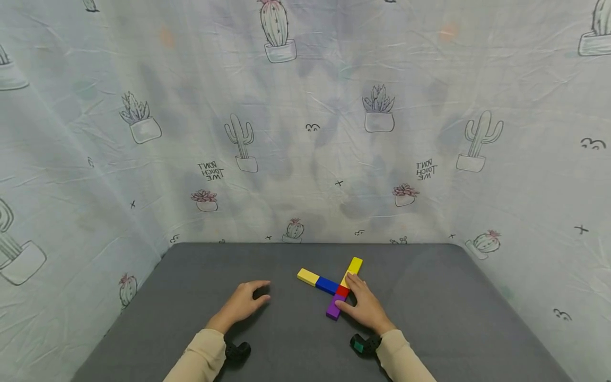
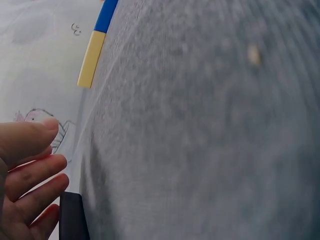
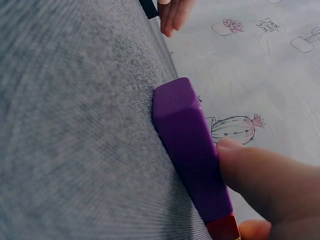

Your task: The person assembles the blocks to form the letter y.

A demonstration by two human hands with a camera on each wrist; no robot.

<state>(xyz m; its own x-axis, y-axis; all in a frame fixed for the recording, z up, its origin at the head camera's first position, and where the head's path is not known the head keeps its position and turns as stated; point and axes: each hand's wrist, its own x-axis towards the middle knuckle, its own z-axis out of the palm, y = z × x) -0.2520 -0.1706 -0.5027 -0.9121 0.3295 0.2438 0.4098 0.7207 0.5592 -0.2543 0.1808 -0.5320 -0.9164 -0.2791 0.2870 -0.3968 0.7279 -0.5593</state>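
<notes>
Several coloured blocks lie joined on the table in a branching shape. A pale yellow block [image 1: 307,277] and a blue block [image 1: 327,285] form the left arm, running to a red block [image 1: 342,291]. Below the red one is a purple block [image 1: 335,307]; above it, a yellow strip [image 1: 355,264] extends away, partly covered by fingers. My right hand [image 1: 366,307] rests over the row, its thumb [image 3: 250,175] touching the purple block and its fingers on the yellow part. Left of the blocks, my left hand [image 1: 242,303] hovers with fingers loosely bent, holding nothing.
The dark grey table [image 1: 286,350] ends at a pale cloth backdrop [image 1: 310,159] printed with cacti. A black device sits at each wrist, the left one [image 1: 237,351] and the right one [image 1: 364,345].
</notes>
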